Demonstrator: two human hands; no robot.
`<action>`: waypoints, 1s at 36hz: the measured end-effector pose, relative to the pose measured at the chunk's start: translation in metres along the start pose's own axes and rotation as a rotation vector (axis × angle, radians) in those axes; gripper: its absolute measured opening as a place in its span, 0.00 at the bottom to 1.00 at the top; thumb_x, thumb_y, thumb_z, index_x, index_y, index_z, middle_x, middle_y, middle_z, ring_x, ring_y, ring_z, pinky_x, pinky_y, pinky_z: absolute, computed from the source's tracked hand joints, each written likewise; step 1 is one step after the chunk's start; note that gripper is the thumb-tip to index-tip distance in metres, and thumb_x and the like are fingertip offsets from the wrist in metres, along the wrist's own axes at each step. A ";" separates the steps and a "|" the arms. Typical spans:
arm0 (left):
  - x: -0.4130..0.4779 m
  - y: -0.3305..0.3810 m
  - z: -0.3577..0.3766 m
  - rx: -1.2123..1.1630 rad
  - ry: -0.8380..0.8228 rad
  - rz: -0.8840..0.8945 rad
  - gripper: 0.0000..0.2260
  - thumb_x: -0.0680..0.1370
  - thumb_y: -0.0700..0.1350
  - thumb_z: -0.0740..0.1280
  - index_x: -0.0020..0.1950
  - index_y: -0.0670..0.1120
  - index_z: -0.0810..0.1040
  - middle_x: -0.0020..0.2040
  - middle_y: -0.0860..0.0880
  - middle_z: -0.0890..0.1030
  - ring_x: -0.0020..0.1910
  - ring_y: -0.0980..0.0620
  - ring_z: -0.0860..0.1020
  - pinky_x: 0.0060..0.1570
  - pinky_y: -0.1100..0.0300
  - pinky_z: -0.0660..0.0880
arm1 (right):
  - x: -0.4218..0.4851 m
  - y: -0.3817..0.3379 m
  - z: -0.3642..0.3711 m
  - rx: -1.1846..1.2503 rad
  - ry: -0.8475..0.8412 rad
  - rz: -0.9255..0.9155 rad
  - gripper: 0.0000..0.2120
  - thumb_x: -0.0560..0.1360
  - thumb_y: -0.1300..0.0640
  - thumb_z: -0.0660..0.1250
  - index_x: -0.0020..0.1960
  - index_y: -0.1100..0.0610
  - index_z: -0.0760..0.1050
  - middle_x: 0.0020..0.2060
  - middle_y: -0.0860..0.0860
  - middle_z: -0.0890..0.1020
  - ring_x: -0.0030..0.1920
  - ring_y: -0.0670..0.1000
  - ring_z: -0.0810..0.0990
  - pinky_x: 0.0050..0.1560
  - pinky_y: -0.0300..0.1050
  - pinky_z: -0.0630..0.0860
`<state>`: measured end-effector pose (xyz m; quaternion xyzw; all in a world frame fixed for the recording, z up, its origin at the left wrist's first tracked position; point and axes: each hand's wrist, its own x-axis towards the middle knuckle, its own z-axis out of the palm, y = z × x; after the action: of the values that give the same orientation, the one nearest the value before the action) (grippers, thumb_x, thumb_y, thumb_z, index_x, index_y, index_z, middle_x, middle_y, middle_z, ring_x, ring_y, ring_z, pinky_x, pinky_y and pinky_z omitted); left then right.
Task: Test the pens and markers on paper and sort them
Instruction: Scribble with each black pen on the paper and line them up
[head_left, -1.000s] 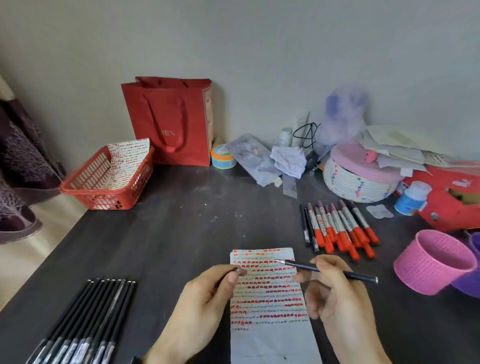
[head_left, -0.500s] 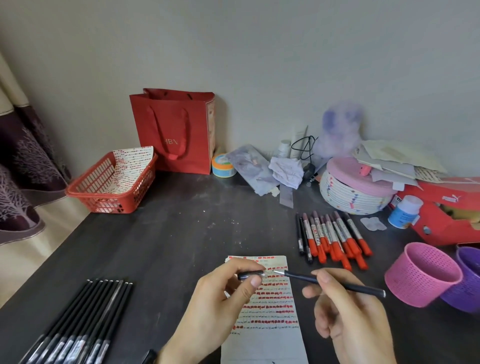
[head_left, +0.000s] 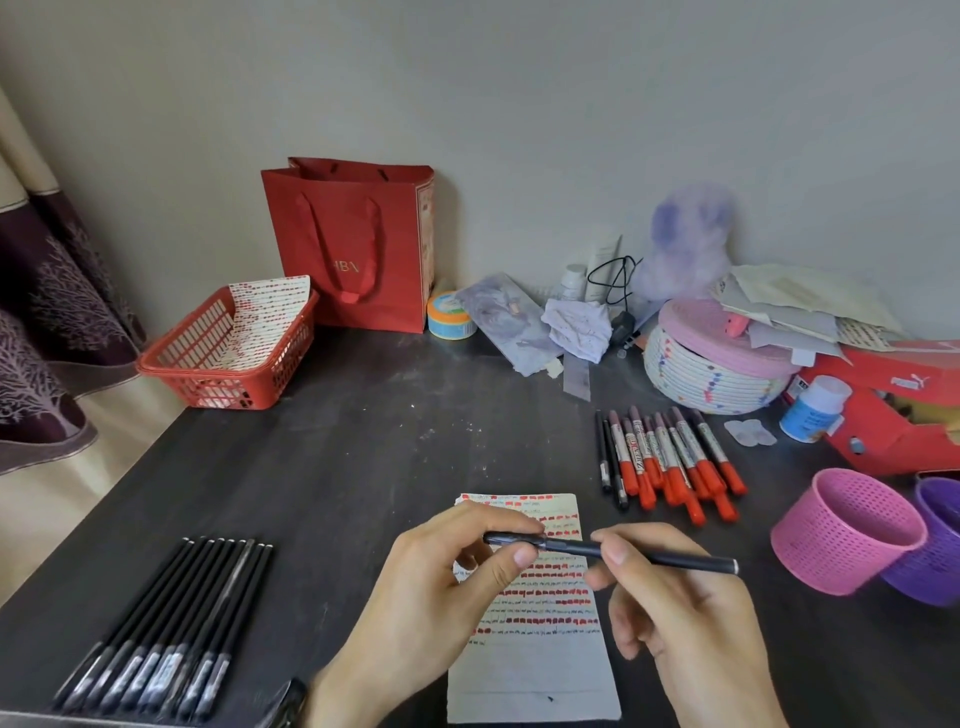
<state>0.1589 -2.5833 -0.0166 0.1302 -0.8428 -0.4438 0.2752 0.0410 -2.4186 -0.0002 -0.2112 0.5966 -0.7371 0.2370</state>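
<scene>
My right hand (head_left: 670, 613) is pinching the black pen (head_left: 665, 558) by its barrel, my left hand (head_left: 447, 587) gripping its cap (head_left: 511, 539), above the test paper (head_left: 535, 670); I am probably capping it for sorting.

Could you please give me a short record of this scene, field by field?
pen: black, held over the paper
left hand: pinches the pen's cap end
right hand: grips the pen's barrel
near left: row of black pens
right: red markers, pink cup, purple cup
far left: red basket holding a marked sheet
</scene>
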 end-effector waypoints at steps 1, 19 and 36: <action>0.000 0.000 0.000 0.006 0.008 0.016 0.10 0.78 0.60 0.67 0.59 0.65 0.79 0.55 0.64 0.82 0.52 0.55 0.81 0.44 0.68 0.75 | 0.000 0.000 0.001 -0.010 -0.010 0.000 0.11 0.65 0.50 0.75 0.44 0.55 0.85 0.35 0.61 0.83 0.22 0.52 0.73 0.22 0.41 0.69; -0.032 -0.039 -0.012 0.070 0.143 0.016 0.10 0.77 0.55 0.73 0.56 0.56 0.86 0.53 0.66 0.84 0.49 0.65 0.83 0.49 0.65 0.79 | 0.002 0.048 0.040 -0.189 -0.047 0.069 0.06 0.72 0.63 0.73 0.39 0.55 0.85 0.29 0.60 0.83 0.22 0.55 0.76 0.24 0.38 0.72; -0.113 -0.060 -0.135 -0.059 -0.047 -0.608 0.08 0.76 0.53 0.73 0.54 0.55 0.87 0.48 0.52 0.86 0.45 0.59 0.82 0.46 0.67 0.74 | -0.007 0.081 0.140 -0.300 -0.631 0.206 0.12 0.75 0.58 0.73 0.48 0.40 0.83 0.39 0.52 0.87 0.39 0.51 0.86 0.43 0.39 0.80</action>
<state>0.3279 -2.6567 -0.0437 0.3580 -0.7582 -0.5330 0.1140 0.1377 -2.5378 -0.0523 -0.3997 0.6135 -0.5122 0.4488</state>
